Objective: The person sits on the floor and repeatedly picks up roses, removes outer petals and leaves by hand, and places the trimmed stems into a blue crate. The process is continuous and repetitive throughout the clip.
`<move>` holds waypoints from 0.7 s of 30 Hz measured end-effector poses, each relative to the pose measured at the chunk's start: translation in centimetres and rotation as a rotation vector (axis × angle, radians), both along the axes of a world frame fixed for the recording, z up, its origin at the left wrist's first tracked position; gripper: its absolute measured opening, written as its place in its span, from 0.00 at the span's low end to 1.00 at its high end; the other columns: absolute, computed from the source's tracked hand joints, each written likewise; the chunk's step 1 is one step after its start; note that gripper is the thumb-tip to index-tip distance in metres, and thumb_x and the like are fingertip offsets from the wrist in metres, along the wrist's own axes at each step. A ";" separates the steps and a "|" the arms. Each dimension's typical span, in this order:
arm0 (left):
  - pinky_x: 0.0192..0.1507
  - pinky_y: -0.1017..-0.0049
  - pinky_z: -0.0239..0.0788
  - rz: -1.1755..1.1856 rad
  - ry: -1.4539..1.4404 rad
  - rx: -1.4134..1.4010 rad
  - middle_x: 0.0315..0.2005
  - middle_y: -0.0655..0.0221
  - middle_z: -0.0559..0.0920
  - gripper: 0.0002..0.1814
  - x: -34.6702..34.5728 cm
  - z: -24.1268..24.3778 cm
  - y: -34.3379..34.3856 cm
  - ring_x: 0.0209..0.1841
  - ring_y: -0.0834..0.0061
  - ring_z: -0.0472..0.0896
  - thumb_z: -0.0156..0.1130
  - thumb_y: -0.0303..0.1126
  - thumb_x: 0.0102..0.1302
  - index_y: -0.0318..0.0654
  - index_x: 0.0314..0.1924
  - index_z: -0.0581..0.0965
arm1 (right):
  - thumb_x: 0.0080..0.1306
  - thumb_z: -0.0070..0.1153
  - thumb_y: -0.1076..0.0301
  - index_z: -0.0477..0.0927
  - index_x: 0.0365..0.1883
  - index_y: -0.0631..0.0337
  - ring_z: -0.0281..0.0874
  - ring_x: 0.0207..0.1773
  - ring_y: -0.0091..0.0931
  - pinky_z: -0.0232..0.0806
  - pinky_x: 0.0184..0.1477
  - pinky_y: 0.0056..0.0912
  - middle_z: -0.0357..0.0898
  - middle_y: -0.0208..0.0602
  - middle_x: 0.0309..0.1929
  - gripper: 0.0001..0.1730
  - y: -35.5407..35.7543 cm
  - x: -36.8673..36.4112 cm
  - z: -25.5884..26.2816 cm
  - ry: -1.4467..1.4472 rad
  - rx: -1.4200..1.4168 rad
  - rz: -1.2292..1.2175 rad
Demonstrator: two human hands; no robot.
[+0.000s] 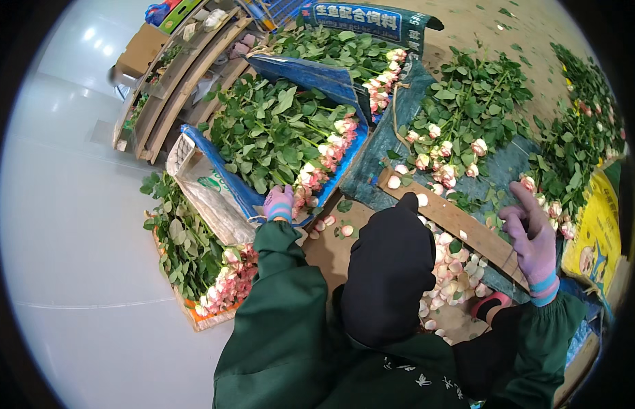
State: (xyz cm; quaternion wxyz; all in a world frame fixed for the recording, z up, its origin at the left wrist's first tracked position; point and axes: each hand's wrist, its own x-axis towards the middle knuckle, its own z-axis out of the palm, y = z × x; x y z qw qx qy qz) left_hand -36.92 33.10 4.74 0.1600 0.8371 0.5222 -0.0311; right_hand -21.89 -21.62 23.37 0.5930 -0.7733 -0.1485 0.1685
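My left hand (279, 203), in a purple knitted glove, is at the lower end of a pile of pink and white roses (269, 133) laid in a blue sheet. Its fingers touch the leaves beside the blooms; whether they grip a stem I cannot tell. On the right, my gloved right hand (533, 237) is raised near the end of a wooden board (453, 225), fingers apart and partly bent, with nothing seen in it. Loose roses (445, 163) lie on a dark green sheet beyond the board, with more leafy roses (568, 158) at the far right.
Fallen petals (450, 276) are heaped below the board. An orange-edged crate (215, 319) of roses stands at lower left, another wrapped rose pile (338, 56) at the top. Wooden shelving (179, 87) is at upper left, a yellow printed sack (596, 225) at right. A black-capped head blocks the middle.
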 end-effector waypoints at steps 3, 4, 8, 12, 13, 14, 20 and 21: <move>0.54 0.58 0.69 -0.127 0.139 0.103 0.44 0.50 0.82 0.28 0.3 0.0 -1.1 0.51 0.51 0.79 0.55 0.56 0.62 0.38 0.45 0.81 | 0.70 0.54 0.70 0.67 0.67 0.63 0.71 0.36 0.16 0.67 0.40 0.19 0.79 0.29 0.40 0.27 0.2 -0.4 0.8 -0.019 -0.035 0.017; 0.53 0.57 0.70 -0.140 0.091 0.098 0.44 0.50 0.82 0.27 0.2 -0.4 -1.1 0.50 0.51 0.79 0.55 0.55 0.62 0.37 0.44 0.81 | 0.69 0.54 0.70 0.68 0.66 0.63 0.72 0.35 0.17 0.67 0.39 0.20 0.79 0.30 0.38 0.26 0.3 -0.5 1.4 -0.033 -0.046 0.036; 0.44 0.56 0.73 -0.143 0.130 0.378 0.38 0.50 0.83 0.26 3.6 3.7 -6.9 0.42 0.49 0.81 0.59 0.51 0.62 0.35 0.50 0.76 | 0.67 0.54 0.72 0.74 0.58 0.67 0.76 0.29 0.21 0.70 0.33 0.27 0.79 0.35 0.28 0.20 -0.2 -0.4 2.9 -0.107 -0.175 0.069; 0.45 0.57 0.73 -0.472 -0.193 0.422 0.39 0.51 0.83 0.27 9.9 5.8 -14.5 0.44 0.50 0.81 0.58 0.48 0.64 0.36 0.56 0.74 | 0.66 0.56 0.70 0.74 0.58 0.63 0.81 0.29 0.33 0.72 0.34 0.33 0.82 0.39 0.29 0.21 -1.3 0.1 3.5 -0.162 -0.327 0.292; 0.46 0.58 0.72 -0.617 -0.254 0.323 0.40 0.51 0.83 0.25 12.1 4.7 -15.9 0.44 0.50 0.81 0.57 0.47 0.65 0.35 0.54 0.75 | 0.66 0.56 0.68 0.74 0.58 0.63 0.82 0.30 0.35 0.72 0.34 0.35 0.83 0.41 0.30 0.22 -1.6 0.3 3.5 -0.134 -0.318 0.353; 0.47 0.58 0.72 -0.742 -0.297 0.253 0.40 0.50 0.83 0.24 14.8 3.0 -17.7 0.45 0.50 0.81 0.56 0.46 0.65 0.35 0.53 0.76 | 0.64 0.57 0.71 0.76 0.56 0.62 0.82 0.28 0.31 0.72 0.33 0.32 0.82 0.36 0.28 0.21 -1.8 0.3 3.0 -0.151 -0.381 0.335; 0.52 0.58 0.70 -1.065 0.067 0.037 0.43 0.48 0.83 0.28 28.1 -3.9 -25.7 0.48 0.51 0.80 0.54 0.51 0.66 0.35 0.55 0.76 | 0.65 0.58 0.59 0.75 0.56 0.57 0.80 0.29 0.42 0.71 0.29 0.42 0.81 0.44 0.28 0.22 -3.2 2.6 2.8 -0.168 -0.548 0.421; 0.51 0.57 0.70 -1.094 0.117 0.055 0.43 0.50 0.83 0.28 29.9 -5.1 -27.1 0.47 0.50 0.80 0.54 0.52 0.65 0.36 0.54 0.76 | 0.66 0.57 0.57 0.75 0.55 0.57 0.80 0.29 0.42 0.71 0.28 0.43 0.81 0.45 0.28 0.22 -3.5 3.2 2.4 -0.163 -0.579 0.426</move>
